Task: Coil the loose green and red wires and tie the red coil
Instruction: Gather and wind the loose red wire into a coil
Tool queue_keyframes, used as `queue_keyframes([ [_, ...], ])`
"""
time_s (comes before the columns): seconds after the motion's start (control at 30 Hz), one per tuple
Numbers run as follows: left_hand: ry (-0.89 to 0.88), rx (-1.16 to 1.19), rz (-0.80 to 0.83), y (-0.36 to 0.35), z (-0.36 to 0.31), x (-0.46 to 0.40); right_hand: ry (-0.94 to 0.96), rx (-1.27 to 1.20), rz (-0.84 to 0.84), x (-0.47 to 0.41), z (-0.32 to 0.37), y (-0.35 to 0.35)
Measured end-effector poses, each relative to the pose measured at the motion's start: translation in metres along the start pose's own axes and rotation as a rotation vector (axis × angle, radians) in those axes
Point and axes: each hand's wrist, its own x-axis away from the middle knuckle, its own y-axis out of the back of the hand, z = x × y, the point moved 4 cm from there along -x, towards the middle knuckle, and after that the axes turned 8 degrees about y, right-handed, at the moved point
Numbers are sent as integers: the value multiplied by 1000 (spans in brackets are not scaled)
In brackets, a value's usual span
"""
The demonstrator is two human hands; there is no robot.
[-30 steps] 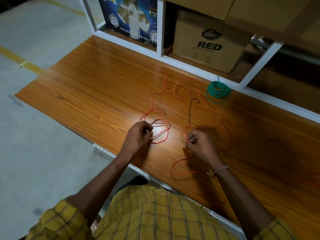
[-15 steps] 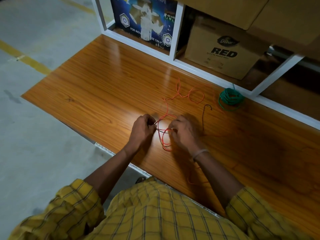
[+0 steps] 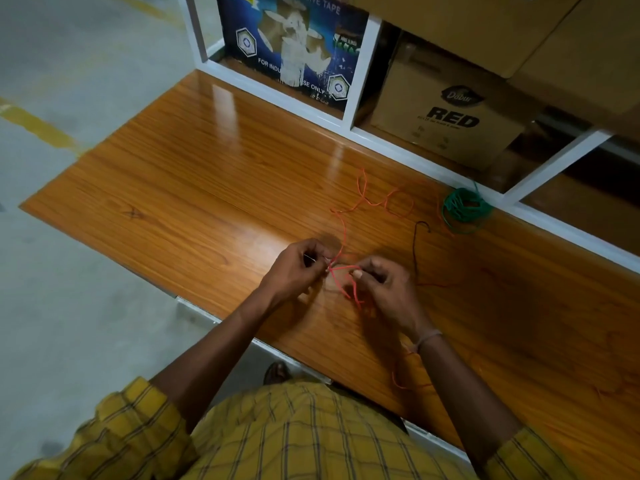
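Observation:
A thin red wire (image 3: 346, 233) runs over the wooden tabletop (image 3: 194, 195) in loose loops, from the far middle down to my hands. My left hand (image 3: 294, 268) pinches a small bunch of its loops at the fingertips. My right hand (image 3: 388, 285) grips the same red wire just to the right, with loops hanging between the two hands. Another stretch of red wire (image 3: 398, 382) trails under my right forearm. The green wire (image 3: 464, 209) lies coiled at the far right, by the white frame.
A short black wire (image 3: 415, 247) lies right of my hands. A white shelf frame (image 3: 353, 105) borders the table's far side, holding a blue tape box (image 3: 294, 50) and a brown carton (image 3: 446, 112). The table's near edge (image 3: 194, 306) drops to a grey floor.
My right hand has moved left from the loose wire to meet the left hand at the red loops. The loops have drawn together from a flat oval into a narrow bunch.

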Motion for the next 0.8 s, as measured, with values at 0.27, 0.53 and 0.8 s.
queue_keyframes([
  [0.27, -239, -26, 92, 19, -23, 3, -114, -381, -18, -11, 16, 5],
  [0.53, -305, -121, -69, 16, -51, -11, -204, -508, -71, -23, 20, 47],
  [0.8, -343, -193, -83, 8, -74, -24, 464, 581, -15, -15, 51, 45],
])
